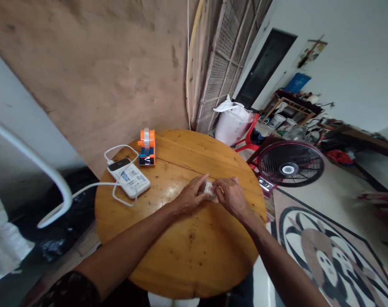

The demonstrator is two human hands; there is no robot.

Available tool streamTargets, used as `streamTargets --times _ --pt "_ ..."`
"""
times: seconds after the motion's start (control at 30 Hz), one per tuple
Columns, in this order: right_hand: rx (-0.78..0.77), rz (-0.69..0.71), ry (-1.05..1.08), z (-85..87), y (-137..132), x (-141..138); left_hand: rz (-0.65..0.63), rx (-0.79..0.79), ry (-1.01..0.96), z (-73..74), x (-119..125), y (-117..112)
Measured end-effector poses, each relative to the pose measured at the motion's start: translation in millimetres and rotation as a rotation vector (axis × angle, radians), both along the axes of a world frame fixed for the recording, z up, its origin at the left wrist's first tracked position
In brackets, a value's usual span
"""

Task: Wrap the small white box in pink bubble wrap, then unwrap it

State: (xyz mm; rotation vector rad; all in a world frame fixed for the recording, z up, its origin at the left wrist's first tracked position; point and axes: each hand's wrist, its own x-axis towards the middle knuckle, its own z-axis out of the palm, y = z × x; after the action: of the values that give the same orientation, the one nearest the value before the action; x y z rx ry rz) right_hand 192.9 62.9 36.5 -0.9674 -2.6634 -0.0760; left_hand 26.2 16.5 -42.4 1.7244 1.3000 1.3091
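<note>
Over the round wooden table (194, 251), a small whitish, partly see-through packet (209, 188) sits between my two hands. My left hand (193, 190) grips it from the left, thumb in front and fingers behind. At its right end, my right hand (231, 195) has curled fingers pinching the packet's edge. The packet's contents are blurred, and the fingers cover part of it. To the left of my hands, apart from them, stands an orange and blue tape dispenser (151, 151) with a roll of clear tape.
A white power bank (139, 184) with a looped white cable (99, 184) lies at the table's left. Close to the right edge is a round fan (289, 164). Behind the table stand a white sack (232, 125) and a red chair (249, 140). Wooden board (123, 76) borders the back.
</note>
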Motion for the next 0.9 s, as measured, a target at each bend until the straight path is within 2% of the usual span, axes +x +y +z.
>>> streamTargets --times 0.27,0.47,0.63,0.77,0.9 --pt "0.162 0.057 -0.126 -2.4 -2 -7 -0.038 -0.038 -0.122 0.6 -2 0" --pt "0.241 0.07 -0.162 -15.9 -9 -6 -0.021 -0.043 -0.115 0.9 -1 2" --pt "0.169 0.053 -0.103 -12.8 -16 -1 0.022 -0.003 -0.012 -3.1 -3 4" --pt "0.077 -0.012 0.124 -6.2 -22 19 0.009 -0.009 -0.001 -2.6 -4 2" --pt "-0.059 -0.115 0.308 -23.0 -24 42 0.003 -0.026 0.003 0.0 -5 2"
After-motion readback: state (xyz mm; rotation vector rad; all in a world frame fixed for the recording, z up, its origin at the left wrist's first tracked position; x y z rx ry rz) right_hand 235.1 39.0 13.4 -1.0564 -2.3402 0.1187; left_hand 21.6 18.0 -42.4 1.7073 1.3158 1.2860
